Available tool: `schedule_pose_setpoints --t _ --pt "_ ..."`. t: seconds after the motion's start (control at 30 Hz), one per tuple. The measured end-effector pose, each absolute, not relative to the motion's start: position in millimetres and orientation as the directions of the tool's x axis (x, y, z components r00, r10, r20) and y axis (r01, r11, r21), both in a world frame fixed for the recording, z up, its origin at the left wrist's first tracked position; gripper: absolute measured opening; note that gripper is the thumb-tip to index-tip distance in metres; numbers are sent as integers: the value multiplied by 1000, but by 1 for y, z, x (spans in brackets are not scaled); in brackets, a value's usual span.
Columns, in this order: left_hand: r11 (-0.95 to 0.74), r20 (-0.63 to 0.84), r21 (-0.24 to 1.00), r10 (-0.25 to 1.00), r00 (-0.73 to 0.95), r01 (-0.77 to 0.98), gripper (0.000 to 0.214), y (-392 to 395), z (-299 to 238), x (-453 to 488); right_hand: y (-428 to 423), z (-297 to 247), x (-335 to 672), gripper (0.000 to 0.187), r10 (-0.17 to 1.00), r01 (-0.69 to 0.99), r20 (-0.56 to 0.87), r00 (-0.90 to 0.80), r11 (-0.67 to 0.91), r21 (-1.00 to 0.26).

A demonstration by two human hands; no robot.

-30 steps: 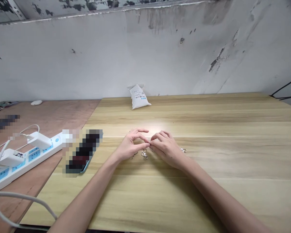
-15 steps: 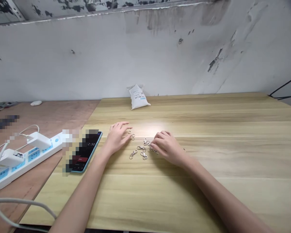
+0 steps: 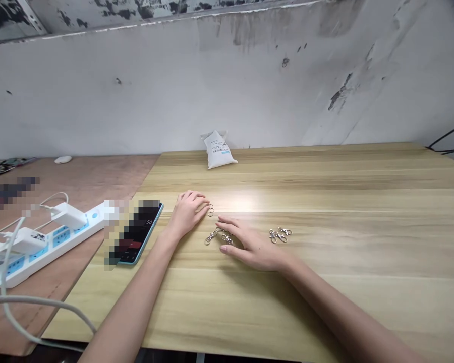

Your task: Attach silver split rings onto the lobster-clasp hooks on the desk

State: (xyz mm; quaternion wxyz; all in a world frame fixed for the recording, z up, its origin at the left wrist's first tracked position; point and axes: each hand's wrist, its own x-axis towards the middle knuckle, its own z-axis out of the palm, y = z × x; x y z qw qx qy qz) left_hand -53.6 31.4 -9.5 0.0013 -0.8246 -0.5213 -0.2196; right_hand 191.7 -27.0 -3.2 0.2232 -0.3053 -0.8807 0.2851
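Observation:
Small metal key-ring clasps [image 3: 212,236] lie scattered on the light wooden table [image 3: 325,201]. My left hand [image 3: 189,210] rests on the table with its fingertips at a pair of small split rings [image 3: 211,209]; its fingers are curled loosely. My right hand [image 3: 249,244] lies flat, fingers stretched out toward the clasps near its fingertips, holding nothing. Two more clasps [image 3: 280,234] lie to the right of that hand, apart from it.
A smartphone [image 3: 138,232] lies left of my left hand. A white power strip [image 3: 49,237] with plugged chargers and cables sits on the adjoining brown board. A small white bag [image 3: 217,149] stands at the table's back by the wall.
The hands were pinched together on a clasp, then parted. My left hand moved left to the split rings. My right hand opened, let go and slid nearer; two clasps now show beside it.

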Motion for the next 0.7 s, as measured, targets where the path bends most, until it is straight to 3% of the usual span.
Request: schedule_pose_setpoints --t 0.1,0.17,0.27,0.4,0.5,0.7 --pt "-469 348 259 861 372 844 21 31 -11 -51 -21 6 199 43 689 343 213 -693 575 -743" --pt "-479 339 267 859 384 837 21 31 -12 -50 -9 11 212 34 754 336 281 -593 549 -765" --pt "-475 332 269 863 382 838 21 31 -12 -49 13 17 246 30 845 459 299 -443 500 -734" --pt "-440 311 285 883 352 851 20 32 -13 -50 29 21 293 33 911 674 -1 -413 305 -673" --pt "-422 310 301 891 331 855 19 33 -14 -51 28 24 310 30 885 766 -237 -401 182 -617" --pt "-400 342 318 894 290 860 18 34 -14 -52 22 26 306 17 820 799 -395 -415 120 -589"
